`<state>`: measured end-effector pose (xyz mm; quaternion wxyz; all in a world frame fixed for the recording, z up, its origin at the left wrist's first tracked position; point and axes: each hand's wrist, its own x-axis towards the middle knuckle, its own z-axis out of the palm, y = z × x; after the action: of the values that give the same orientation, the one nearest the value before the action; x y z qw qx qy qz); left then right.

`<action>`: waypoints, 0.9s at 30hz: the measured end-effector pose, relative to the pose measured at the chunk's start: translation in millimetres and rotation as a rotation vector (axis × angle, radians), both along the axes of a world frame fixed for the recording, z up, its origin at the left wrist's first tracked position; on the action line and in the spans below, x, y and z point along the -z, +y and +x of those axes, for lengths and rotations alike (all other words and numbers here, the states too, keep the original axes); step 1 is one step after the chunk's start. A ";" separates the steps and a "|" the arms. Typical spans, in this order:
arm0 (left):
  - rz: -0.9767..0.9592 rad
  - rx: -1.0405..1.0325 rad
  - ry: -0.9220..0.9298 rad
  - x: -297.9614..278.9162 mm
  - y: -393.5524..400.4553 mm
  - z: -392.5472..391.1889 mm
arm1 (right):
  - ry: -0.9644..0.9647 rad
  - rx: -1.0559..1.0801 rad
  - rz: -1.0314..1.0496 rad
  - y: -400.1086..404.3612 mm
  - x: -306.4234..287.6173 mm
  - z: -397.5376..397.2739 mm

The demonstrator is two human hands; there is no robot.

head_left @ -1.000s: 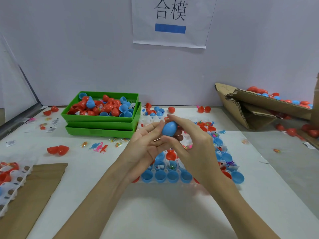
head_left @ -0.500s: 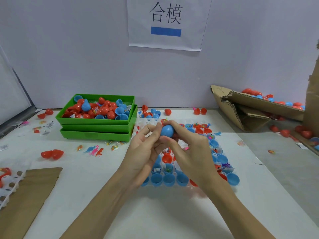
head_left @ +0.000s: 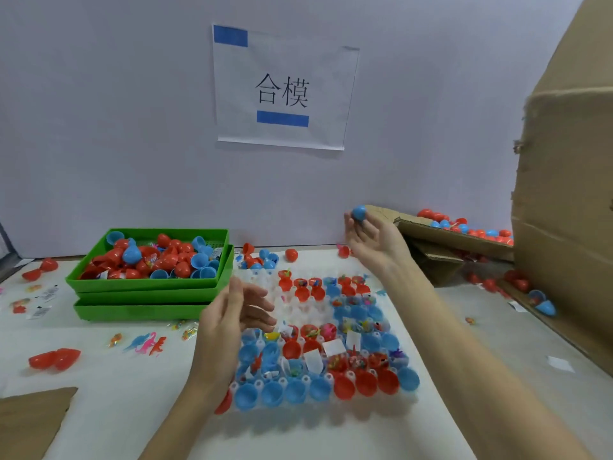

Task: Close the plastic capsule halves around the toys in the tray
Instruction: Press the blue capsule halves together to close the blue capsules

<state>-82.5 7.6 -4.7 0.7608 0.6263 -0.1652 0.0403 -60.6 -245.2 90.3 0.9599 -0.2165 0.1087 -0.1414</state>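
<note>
We pinch the closed blue capsule (head_left: 359, 214) at our right hand's (head_left: 371, 239) fingertips, raised toward the cardboard box (head_left: 447, 232), left hand (head_left: 232, 313) loose and empty over the tray (head_left: 300, 305); it looks light, stiff and slick, best gripped across its seam.

Plain pale lavender-grey wall (head_left: 132, 127) straight ahead, evenly lit, without hard shadows. Taped to it, a white paper sheet (head_left: 285, 91) bearing two black characters, with a blue strip beneath them and another blue strip at the top left corner (bottom edge curling slightly off the wall). Below, a white surface (head_left: 331, 436) running back to meet the wall. At far left, a dark slanted frame edge (head_left: 6, 257) beside the surface. At right, a tall brown cardboard panel (head_left: 570, 194) standing upright, edges ragged. At lower left, a flat brown cardboard piece (head_left: 30, 419) lying on the surface.
</note>
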 end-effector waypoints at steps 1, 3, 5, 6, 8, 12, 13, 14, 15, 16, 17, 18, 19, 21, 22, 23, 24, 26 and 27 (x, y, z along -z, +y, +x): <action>-0.001 0.000 -0.001 0.4 0.3 0.8 | 0.000 0.059 0.066 -13.5 -7.8 13.4; -0.004 0.005 -0.005 0.8 1.3 2.2 | 0.003 0.154 0.127 -35.5 -13.5 36.7; -0.001 -0.001 -0.004 1.6 2.5 4.2 | 0.042 0.197 0.085 -50.0 -10.4 53.7; 0.009 -0.009 -0.004 2.0 3.0 5.3 | 0.069 0.203 0.031 -54.8 -7.4 59.5; 0.033 -0.029 -0.004 2.5 4.5 6.9 | 0.113 0.198 -0.089 -57.8 -1.9 68.2; 0.041 -0.043 -0.007 1.7 4.6 5.7 | 0.248 0.117 -0.542 -41.6 19.6 69.0; 0.042 -0.045 -0.008 1.2 4.2 4.8 | 0.299 0.098 -0.747 -33.7 28.3 66.7; 0.043 -0.047 -0.008 0.6 3.8 4.1 | 0.333 0.089 -0.967 -25.5 37.2 64.9; 0.045 -0.047 -0.010 0.0 3.4 3.6 | 0.340 0.073 -1.186 -17.1 45.1 63.1; 0.049 -0.047 -0.012 -0.3 3.3 3.4 | 0.325 0.040 -1.393 -8.1 51.7 61.6; 0.052 -0.049 -0.014 -0.4 3.5 3.4 | 0.296 -0.012 -1.582 0.8 56.8 61.3; 0.054 -0.051 -0.014 -0.3 4.1 3.7 | 0.266 -0.074 -1.755 10.2 60.9 61.2; 0.055 -0.055 -0.013 -0.2 5.0 4.3 | 0.237 -0.130 -1.908 19.0 64.3 61.9; 0.056 -0.067 -0.013 -0.1 6.8 5.9 | 0.201 -0.194 -2.122 32.0 70.3 63.0; 0.058 -0.074 -0.014 -0.2 7.8 6.7 | 0.199 -0.203 -2.167 35.4 71.5 62.6; 0.059 -0.082 -0.015 -0.3 8.6 7.7 | 0.205 -0.199 -2.180 36.2 70.8 60.7; 0.060 -0.091 -0.014 -0.2 9.6 8.6 | 0.217 -0.185 -2.179 35.0 68.6 57.2; 0.059 -0.103 -0.005 0.1 11.0 10.2 | 0.247 -0.130 -2.179 27.6 63.1 47.5; 0.059 -0.107 -0.001 0.3 11.4 10.8 | 0.258 -0.095 -2.187 22.7 60.8 41.7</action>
<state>-71.7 19.1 -5.0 0.7387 0.6563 -0.1328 0.0765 -18.9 -222.5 29.5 0.2362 -0.9663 0.0158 -0.1006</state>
